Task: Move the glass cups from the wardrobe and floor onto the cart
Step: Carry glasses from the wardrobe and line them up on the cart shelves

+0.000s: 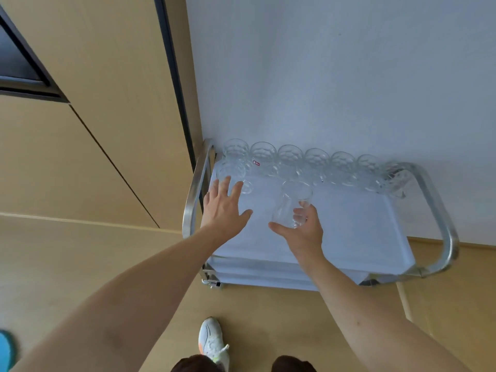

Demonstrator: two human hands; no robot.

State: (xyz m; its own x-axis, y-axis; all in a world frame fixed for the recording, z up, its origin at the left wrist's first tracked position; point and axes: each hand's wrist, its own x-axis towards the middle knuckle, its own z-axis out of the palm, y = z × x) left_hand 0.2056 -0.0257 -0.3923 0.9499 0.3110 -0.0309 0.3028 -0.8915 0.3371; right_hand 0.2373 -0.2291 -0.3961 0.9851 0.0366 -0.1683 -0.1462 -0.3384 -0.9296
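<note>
Right hand (302,226) gripped a clear glass tumbler (291,204) low on its wall, thumb on one side and fingers on the other. The tumbler leaned away from the person, its long axis tipping toward the wall, rim toward the back row (316,165), base nearest the palm and seemingly just off the white cloth top (362,226) of the steel cart (440,224). The free spot lay straight ahead of that hand, in front of the row — so the right hand was the one placed for the set-down.

Left hand (224,205) was flat and spread, holding nothing, fingertips just short of a second-row cup (233,174) at the cart's left end.

Count: seven cups in the back row — the far-right ones blurred together, so possibly one more — plus one in front, plus the held tumbler. One white sneaker (213,342) on the floor.
</note>
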